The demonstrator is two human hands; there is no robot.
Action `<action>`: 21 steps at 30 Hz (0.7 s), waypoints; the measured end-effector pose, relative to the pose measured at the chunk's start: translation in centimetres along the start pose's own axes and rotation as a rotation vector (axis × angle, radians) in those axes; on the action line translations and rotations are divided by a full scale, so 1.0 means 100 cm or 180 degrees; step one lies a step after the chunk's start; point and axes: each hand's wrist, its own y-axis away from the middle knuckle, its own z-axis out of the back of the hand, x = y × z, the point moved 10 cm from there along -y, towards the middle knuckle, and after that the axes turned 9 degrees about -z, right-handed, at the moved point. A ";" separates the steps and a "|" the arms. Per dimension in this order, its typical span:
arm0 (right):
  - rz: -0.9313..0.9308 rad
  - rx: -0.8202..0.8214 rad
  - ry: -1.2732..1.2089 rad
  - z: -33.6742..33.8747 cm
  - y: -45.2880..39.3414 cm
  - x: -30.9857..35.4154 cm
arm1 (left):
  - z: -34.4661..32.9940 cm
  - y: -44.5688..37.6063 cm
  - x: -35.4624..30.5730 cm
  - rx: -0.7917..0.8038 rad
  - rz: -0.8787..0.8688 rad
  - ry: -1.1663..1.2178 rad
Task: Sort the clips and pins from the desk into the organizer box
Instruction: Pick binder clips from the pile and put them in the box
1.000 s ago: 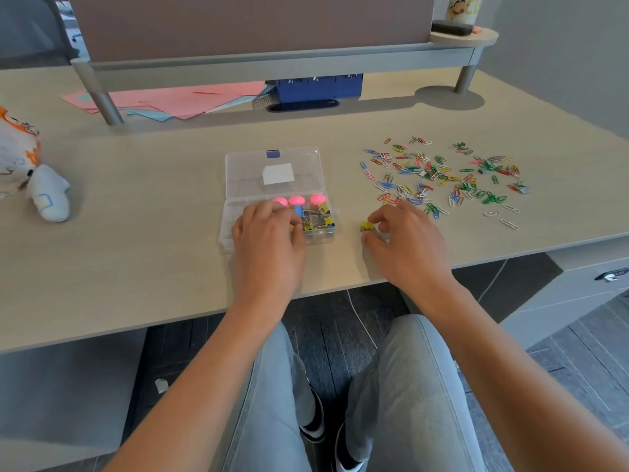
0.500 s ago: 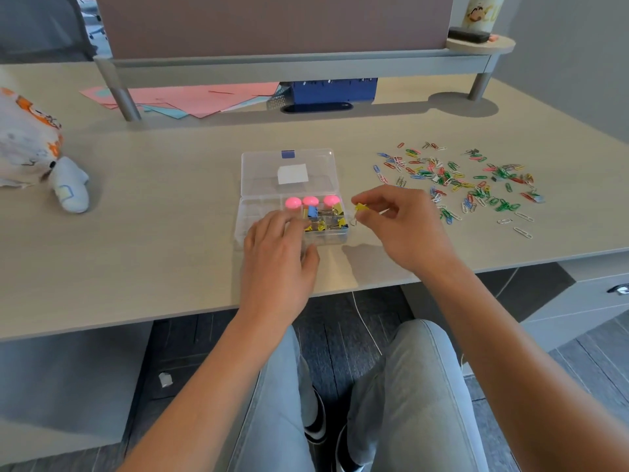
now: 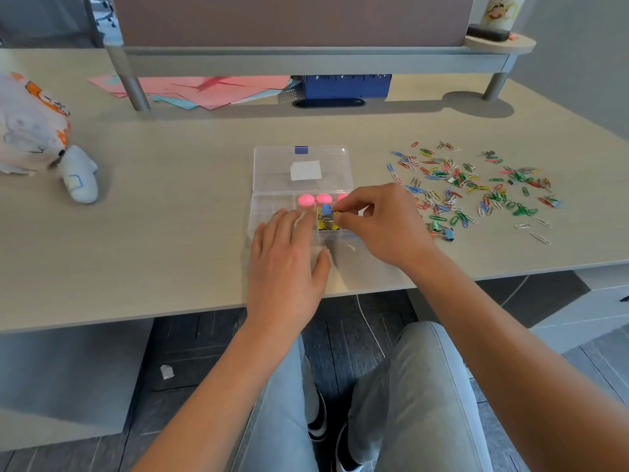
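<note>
A: Right hand (image 3: 381, 223) pinches a small yellow binder clip (image 3: 337, 215) over the organizer box (image 3: 272, 206), front right compartment. Left hand (image 3: 286, 253) flat, unclenched, steadying the box on the table (image 3: 170, 216).

B: Handling?

A: Light, stiff, springy; best taken by the body. Its axis: too small to tell. Paper clips (image 3: 469, 189) lie scattered, right.

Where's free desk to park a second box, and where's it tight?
Widest bare patch: between the plush toy and the organizer box. Also bare behind the box, up to the pink papers. Crowded right of the box: the paper clips spread from the right hand outward.
</note>
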 end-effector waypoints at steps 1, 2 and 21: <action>0.0043 0.0000 0.0067 -0.001 0.001 0.001 | 0.000 0.000 0.000 0.0007 0.0000 -0.0037; 0.0074 -0.0006 0.0142 -0.002 0.001 0.002 | -0.001 0.000 0.000 0.0007 -0.0012 -0.0062; 0.0821 0.0011 0.1220 -0.005 0.015 0.024 | -0.005 -0.001 0.001 0.0023 -0.0075 -0.0250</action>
